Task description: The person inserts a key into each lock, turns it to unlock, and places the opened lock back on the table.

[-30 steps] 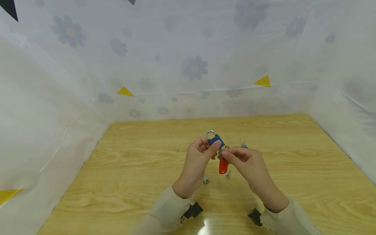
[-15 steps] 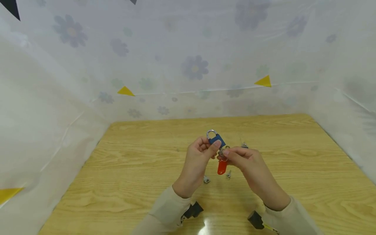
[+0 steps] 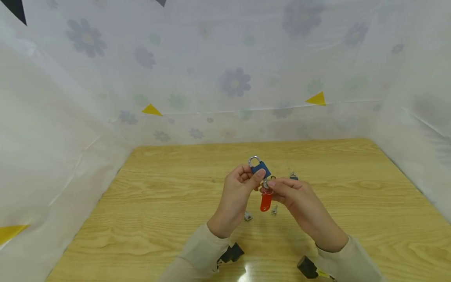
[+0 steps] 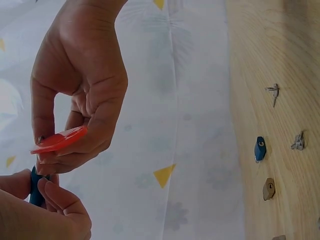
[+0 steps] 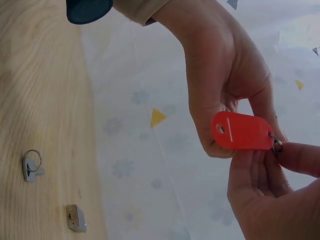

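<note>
I see a wooden table that fills the lower part of the head view, with a white flowered sheet standing around it on three sides; small yellow triangles are fixed on the sheet.

Above the middle of the table my left hand is clenched around a small blue padlock. Thumb and fingers pinch its body, and the silver shackle points up and away from me. The padlock is in the air, not touching the table.

My right hand meets it from the right side. Its fingertips pinch a key at the bottom of the padlock; the key itself is too hidden to see well. A red key tag hangs from that ring just under both hands.

On the table, below the hands, lie two small silver keys. Another blue padlock and a brass-coloured padlock lie further away, well apart from the hands.
</note>
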